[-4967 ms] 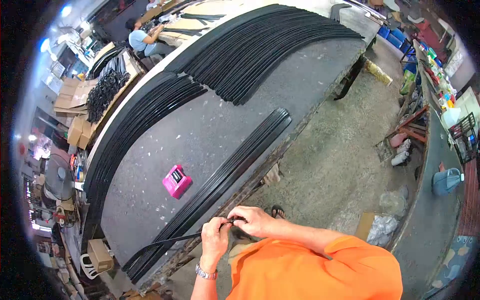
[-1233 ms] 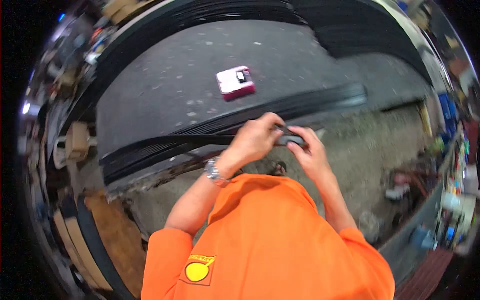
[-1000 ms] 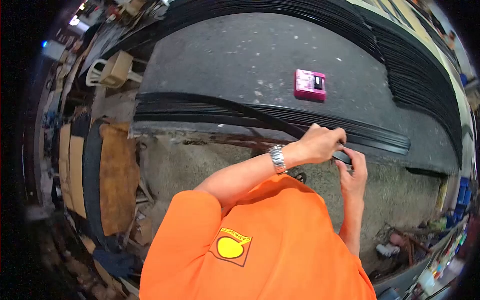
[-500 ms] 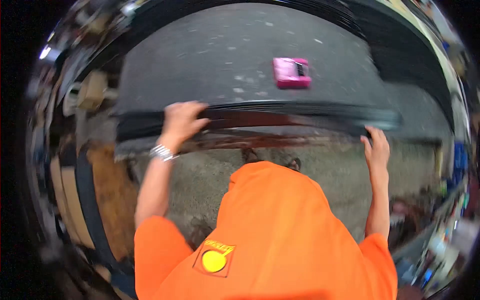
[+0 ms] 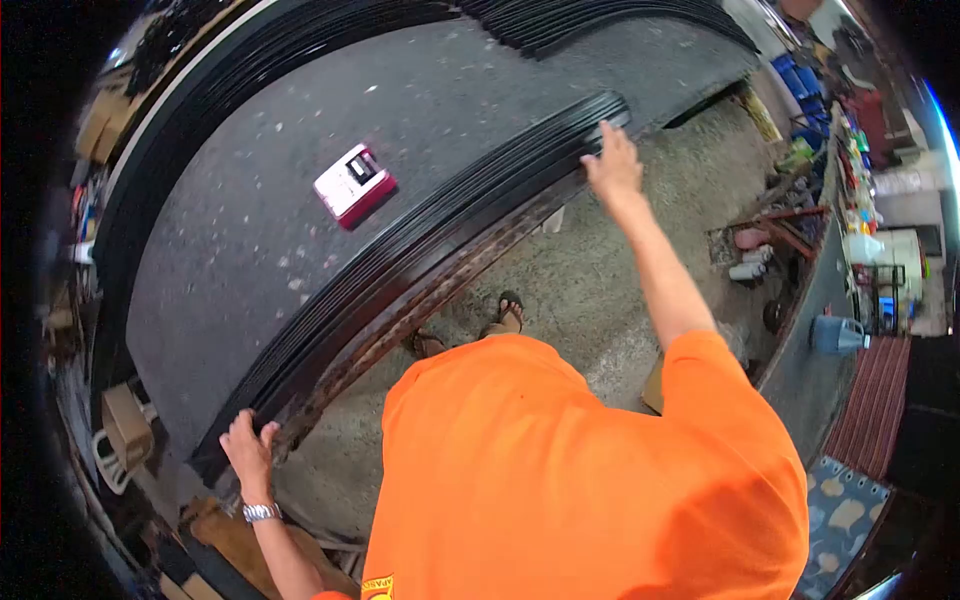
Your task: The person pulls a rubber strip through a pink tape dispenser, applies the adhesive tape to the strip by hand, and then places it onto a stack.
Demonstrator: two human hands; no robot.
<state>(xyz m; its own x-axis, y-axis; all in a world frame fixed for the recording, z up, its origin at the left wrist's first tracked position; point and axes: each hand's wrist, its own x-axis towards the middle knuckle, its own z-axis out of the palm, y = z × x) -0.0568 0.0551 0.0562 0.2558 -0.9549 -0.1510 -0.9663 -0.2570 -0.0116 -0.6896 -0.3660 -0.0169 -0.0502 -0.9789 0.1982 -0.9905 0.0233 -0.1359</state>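
A stack of long black strips (image 5: 440, 215) lies along the near edge of a dark grey table (image 5: 250, 180). My left hand (image 5: 250, 455), with a metal-band watch on its wrist, is at the stack's left end, thumb apart from the fingers. At the opposite end, my right hand (image 5: 612, 170) touches or nearly touches the strips with its fingers spread. Neither hand is wrapped round the stack. Beyond the strips sits a small pink-and-white box (image 5: 354, 186) with a dark window on top.
More black strips (image 5: 600, 25) lie in bundles along the table's far edge. To the right, a side bench (image 5: 815, 370) carries a blue jug (image 5: 838, 335) and bottles. A cardboard box (image 5: 126, 425) stands at the left, and concrete floor (image 5: 580, 290) shows below.
The view has turned, so the stack now runs diagonally. My left hand has shifted from atop the strips to their left end; my right hand remains by the right end.
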